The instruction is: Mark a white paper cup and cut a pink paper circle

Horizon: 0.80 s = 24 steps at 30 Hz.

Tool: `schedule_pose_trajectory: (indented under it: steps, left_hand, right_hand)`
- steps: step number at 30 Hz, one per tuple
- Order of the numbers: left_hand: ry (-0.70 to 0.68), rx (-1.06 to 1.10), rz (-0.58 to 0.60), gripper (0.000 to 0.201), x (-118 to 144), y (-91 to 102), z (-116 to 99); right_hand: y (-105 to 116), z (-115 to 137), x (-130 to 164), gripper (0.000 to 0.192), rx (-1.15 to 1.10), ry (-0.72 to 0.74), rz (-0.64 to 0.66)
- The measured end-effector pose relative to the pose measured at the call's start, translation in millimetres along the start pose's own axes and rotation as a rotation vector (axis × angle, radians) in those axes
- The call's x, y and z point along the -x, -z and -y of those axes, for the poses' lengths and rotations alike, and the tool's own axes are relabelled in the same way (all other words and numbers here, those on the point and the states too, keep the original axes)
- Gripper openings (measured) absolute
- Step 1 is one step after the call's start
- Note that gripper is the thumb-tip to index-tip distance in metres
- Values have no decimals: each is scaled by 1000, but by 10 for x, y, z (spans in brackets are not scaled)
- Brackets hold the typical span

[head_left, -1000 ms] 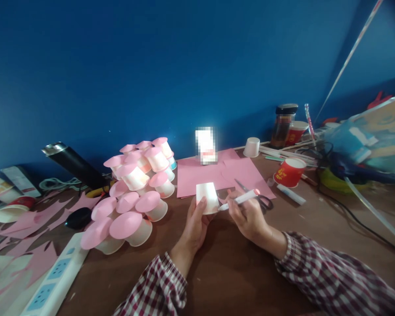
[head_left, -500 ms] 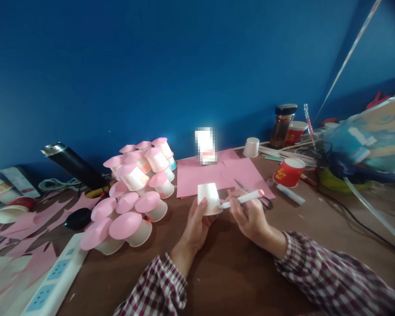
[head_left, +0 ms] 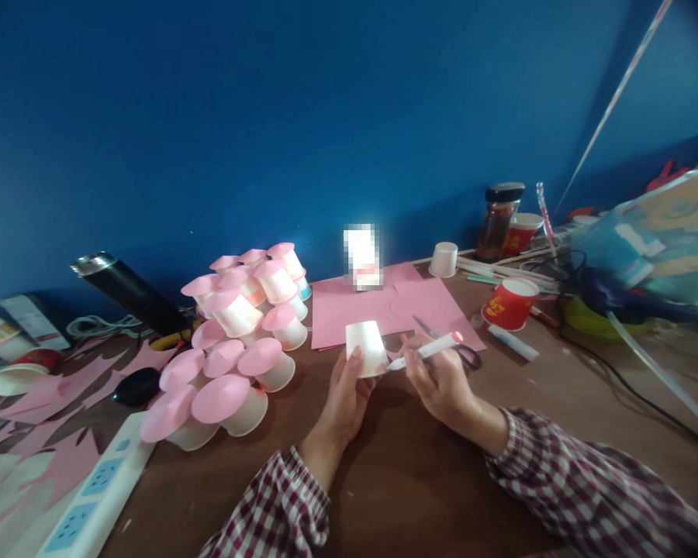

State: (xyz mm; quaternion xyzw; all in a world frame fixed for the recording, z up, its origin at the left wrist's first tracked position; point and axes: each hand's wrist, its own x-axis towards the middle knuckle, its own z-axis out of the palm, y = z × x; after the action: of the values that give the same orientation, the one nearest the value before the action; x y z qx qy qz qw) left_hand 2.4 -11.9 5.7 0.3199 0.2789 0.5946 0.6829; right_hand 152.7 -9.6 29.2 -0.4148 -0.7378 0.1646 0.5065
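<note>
A plain white paper cup (head_left: 365, 346) is upside down in my left hand (head_left: 347, 395), thumb on its side and the other fingers around behind. My right hand (head_left: 442, 381) is closed around a white marker (head_left: 427, 351) with a reddish end. The marker's tip points left at the cup's lower rim; whether it touches I cannot tell. Behind my right hand lie scissors (head_left: 471, 357), partly hidden by it. Sheets of pink paper (head_left: 349, 310) lie flat just beyond the cup.
Many white cups with pink paper cone tops (head_left: 224, 399) stand grouped at left, beside a power strip (head_left: 108, 477) and a black flask (head_left: 131, 291). At right are a red cup (head_left: 510, 303), a capped marker (head_left: 513, 343), a jar (head_left: 499, 225) and another white cup (head_left: 444, 260).
My left hand has shifted the cup slightly left and tilted it a little. The marker has barely moved, and the grip of both hands is the same.
</note>
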Motion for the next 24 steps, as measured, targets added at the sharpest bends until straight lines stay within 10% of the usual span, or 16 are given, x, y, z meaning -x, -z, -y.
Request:
schedule_pose_trajectory:
  steps: [24]
  left_hand:
    - [84,13,13,30,11,5,-13]
  right_hand:
    - [-1,-6,6,16,42,-5,-29]
